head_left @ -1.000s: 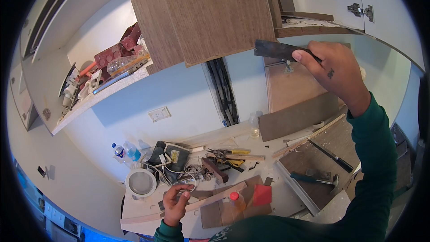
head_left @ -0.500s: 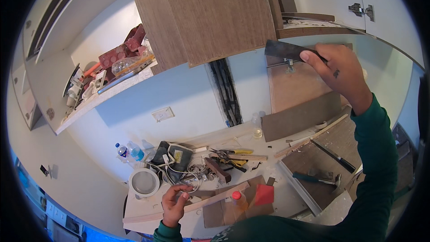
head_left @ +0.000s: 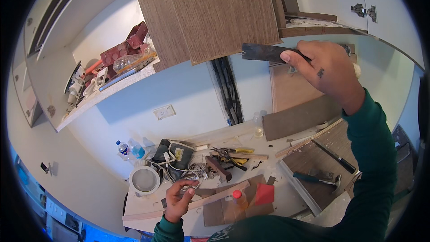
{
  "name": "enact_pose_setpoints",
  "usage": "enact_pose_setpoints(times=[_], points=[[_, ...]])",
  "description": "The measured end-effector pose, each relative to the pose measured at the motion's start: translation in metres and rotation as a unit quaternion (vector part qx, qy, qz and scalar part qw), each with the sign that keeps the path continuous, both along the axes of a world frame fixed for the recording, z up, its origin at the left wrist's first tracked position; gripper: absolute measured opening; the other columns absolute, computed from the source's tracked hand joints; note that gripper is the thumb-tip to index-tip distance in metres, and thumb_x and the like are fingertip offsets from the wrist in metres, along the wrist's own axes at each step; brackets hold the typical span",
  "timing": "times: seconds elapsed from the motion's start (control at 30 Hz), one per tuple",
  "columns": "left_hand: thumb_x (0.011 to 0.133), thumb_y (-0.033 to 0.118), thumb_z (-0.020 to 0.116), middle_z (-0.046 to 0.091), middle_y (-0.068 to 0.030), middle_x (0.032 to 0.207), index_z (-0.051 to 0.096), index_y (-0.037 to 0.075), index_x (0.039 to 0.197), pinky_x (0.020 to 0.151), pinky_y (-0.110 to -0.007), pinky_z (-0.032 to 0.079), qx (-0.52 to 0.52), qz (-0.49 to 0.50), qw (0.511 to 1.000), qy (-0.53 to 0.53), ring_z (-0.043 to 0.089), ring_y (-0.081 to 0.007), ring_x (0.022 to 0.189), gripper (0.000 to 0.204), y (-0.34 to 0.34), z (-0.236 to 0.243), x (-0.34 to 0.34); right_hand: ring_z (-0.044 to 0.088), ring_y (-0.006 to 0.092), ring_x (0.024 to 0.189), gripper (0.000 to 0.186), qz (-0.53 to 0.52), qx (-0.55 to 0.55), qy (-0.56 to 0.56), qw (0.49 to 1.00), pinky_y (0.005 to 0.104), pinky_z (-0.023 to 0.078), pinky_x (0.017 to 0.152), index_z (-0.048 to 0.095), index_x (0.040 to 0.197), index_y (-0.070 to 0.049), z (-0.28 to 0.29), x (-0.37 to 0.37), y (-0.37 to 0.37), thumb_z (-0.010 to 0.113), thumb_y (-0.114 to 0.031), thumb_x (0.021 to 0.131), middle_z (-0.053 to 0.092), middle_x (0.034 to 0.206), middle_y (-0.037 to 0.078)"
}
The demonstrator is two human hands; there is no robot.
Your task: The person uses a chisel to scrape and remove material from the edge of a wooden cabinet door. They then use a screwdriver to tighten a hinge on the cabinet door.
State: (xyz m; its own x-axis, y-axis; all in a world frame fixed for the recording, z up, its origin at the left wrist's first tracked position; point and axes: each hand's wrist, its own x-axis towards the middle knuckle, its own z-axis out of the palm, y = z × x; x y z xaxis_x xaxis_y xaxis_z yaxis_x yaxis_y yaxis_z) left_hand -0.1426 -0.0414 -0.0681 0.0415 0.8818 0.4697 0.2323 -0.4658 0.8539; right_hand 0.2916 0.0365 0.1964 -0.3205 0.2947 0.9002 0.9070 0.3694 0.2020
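Observation:
My right hand is raised under the wall cabinet, its thumb and fingers closed on a flat dark strip. The strip points left, its free end near the lower edge of the wood-grain cabinet panel; I cannot tell whether they touch. Low over the worktop, my left hand has its fingers bent and a gap between thumb and forefinger, with nothing visible in it. Beside it lie a long thin wooden strip and pale cables. A bottle with a red cap stands to its right, by a red piece.
On the worktop are a round white light fitting, a dark grey bag-like object, yellow-handled pliers and small bottles. A hammer and a chisel-like tool lie on a brown board at right. Dark cables run down a wall slot.
My right hand has moved left with the dark strip, bringing its end closer beneath the cabinet panel. My left hand has shifted slightly right and up.

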Motion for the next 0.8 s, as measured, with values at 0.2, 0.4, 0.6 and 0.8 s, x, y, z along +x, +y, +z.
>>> enact_pose_setpoints(times=[0.2, 0.4, 0.6, 0.8], points=[[0.095, 0.008, 0.067, 0.075, -0.0129, 0.110, 0.067, -0.002, 0.115, 0.086, -0.031, 0.052, -0.045, 0.019, 0.998, -0.047, 0.066, -0.0161, 0.098, 0.023, -0.011, 0.001, -0.008, 0.052, 0.0340, 0.053, 0.048, -0.026, -0.067, 0.063, 0.995, 0.0452, 0.041, 0.052, 0.059, 0.067, -0.006, -0.001, 0.015, -0.019, 0.066, -0.042, 0.097, 0.051, 0.057, 0.013], [0.094, 0.008, 0.067, 0.075, -0.0132, 0.110, 0.068, -0.003, 0.114, 0.087, -0.031, 0.051, 0.007, -0.004, 1.000, -0.006, 0.066, -0.0171, 0.099, 0.023, -0.001, 0.001, -0.002, 0.051, 0.0330, 0.052, 0.047, -0.027, -0.038, 0.039, 0.998, 0.0449, 0.040, 0.052, 0.058, 0.066, -0.006, -0.003, 0.006, -0.007, 0.067, -0.040, 0.097, 0.049, 0.055, 0.012], [0.094, 0.009, 0.067, 0.075, -0.0141, 0.111, 0.068, -0.003, 0.113, 0.092, -0.032, 0.050, -0.021, -0.001, 0.999, -0.033, 0.067, -0.0191, 0.104, 0.022, -0.005, 0.003, -0.003, 0.052, 0.0331, 0.054, 0.046, -0.024, -0.076, 0.061, 0.995, 0.0445, 0.041, 0.054, 0.059, 0.067, -0.006, -0.002, 0.014, -0.013, 0.066, -0.039, 0.098, 0.051, 0.057, 0.013], [0.095, 0.009, 0.066, 0.075, -0.0141, 0.111, 0.069, -0.003, 0.113, 0.095, -0.034, 0.050, -0.007, -0.015, 1.000, 0.007, 0.067, -0.0196, 0.105, 0.023, 0.001, 0.006, 0.001, 0.052, 0.0335, 0.053, 0.047, -0.019, -0.023, 0.020, 0.999, 0.0444, 0.041, 0.053, 0.060, 0.067, -0.006, -0.006, 0.006, -0.005, 0.066, -0.040, 0.098, 0.052, 0.058, 0.014]])
